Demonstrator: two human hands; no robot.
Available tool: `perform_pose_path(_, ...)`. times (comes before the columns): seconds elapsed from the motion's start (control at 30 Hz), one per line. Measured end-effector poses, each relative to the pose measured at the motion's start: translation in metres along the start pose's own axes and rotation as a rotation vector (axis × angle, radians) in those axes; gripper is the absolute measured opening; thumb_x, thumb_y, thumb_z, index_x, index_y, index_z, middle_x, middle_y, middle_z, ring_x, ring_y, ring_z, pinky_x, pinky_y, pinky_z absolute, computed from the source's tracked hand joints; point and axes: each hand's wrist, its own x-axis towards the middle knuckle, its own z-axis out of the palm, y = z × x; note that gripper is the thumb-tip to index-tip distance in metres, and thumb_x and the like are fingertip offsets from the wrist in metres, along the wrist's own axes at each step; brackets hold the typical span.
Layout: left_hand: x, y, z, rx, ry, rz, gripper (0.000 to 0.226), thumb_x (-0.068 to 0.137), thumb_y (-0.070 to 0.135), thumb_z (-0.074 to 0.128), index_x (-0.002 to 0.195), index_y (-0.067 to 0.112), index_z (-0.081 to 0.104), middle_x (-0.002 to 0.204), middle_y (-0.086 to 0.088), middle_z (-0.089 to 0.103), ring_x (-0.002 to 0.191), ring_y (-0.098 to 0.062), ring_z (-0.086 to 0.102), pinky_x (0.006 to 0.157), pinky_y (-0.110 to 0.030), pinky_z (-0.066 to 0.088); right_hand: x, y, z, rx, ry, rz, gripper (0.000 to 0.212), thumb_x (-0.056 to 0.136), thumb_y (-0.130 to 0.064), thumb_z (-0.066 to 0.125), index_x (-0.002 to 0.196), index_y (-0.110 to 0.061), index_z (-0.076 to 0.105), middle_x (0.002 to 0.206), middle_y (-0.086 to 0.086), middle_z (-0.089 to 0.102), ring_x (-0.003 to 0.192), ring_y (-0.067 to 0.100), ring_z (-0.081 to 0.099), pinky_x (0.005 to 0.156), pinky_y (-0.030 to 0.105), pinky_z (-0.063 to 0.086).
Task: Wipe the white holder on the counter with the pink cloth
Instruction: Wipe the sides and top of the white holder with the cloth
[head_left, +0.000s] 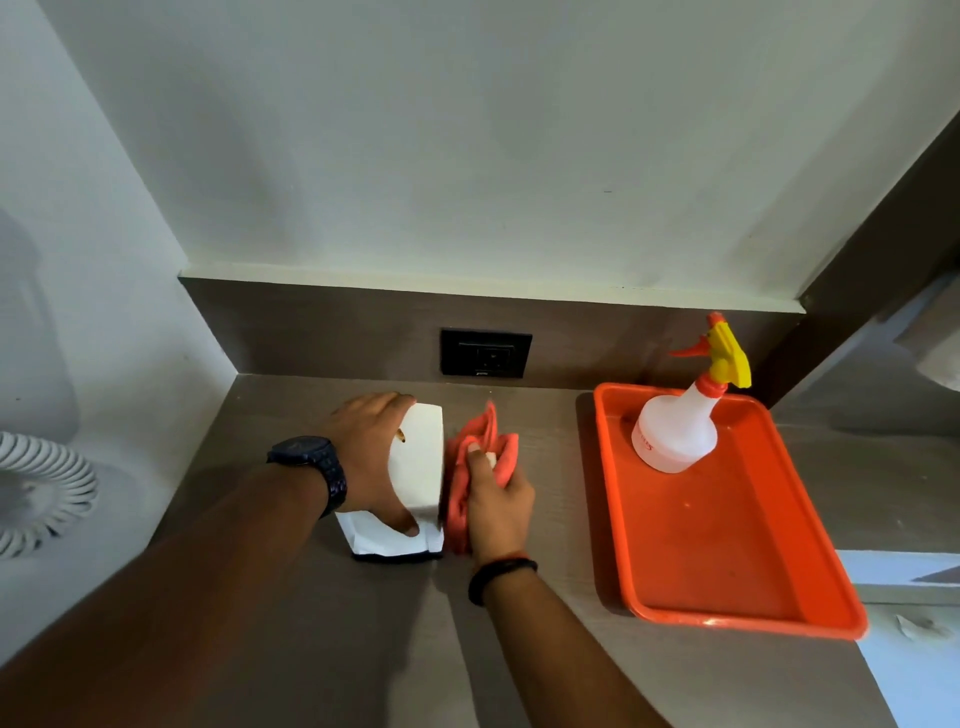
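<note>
We are looking down at a grey-brown counter (322, 649) set into a corner of pale walls. To our right sits an orange tray (727, 545), and the only thing in it is a white spray bottle (675, 431) with a yellow and orange trigger head, standing upright at the tray's far end. Near the middle of the counter stands the white holder (418, 457), a boxy white piece with a dark edge along its base; we cannot tell whether anything is inside it. Our left hand (371, 452) clasps the holder from its left side, fingers spread wide over the far top edge and the thumb pressed against the near lower face. Our right hand (498, 501) is closed around the bunched pink cloth (467, 467), which looks orange-red in this light and presses against the holder's right side. Both forearms reach forward from the bottom of the view, the left wrist wearing a dark watch (311, 462), the right wrist a dark band (498, 571). A black wall socket (485, 353) sits on the backsplash behind the holder.
</note>
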Motion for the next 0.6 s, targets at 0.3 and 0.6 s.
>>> perform_pose_path(0.3, -0.034, -0.028, 0.007, -0.418, 0.150, -0.143, 0.177, 0.003, 0.081, 0.070, 0.148, 0.013, -0.007, 0.159, -0.009, 0.011, 0.146, -0.027, 0.012, 0.118, -0.047, 0.020, -0.015, -0.065, 0.044, -0.580, -0.277, -0.735, 0.026, 0.088, -0.035, 0.060, 0.113, -0.026, 0.061, 0.105, -0.002, 0.067, 0.100, 0.018, 0.062, 0.091, 0.040, 0.051)
perform_pose_path(0.6, -0.026, -0.032, 0.005, -0.606, 0.045, -0.058, 0.164, 0.016, 0.072, 0.082, 0.120, 0.052, -0.042, 0.150, -0.004, 0.034, 0.137, -0.020, 0.034, 0.113, -0.043, 0.034, -0.008, -0.039, 0.049, -1.291, -0.420, -0.926, 0.048, 0.088, -0.049, 0.047, 0.131, -0.029, 0.049, 0.146, 0.004, 0.048, 0.142, 0.028, 0.032, 0.107, 0.049, 0.034)
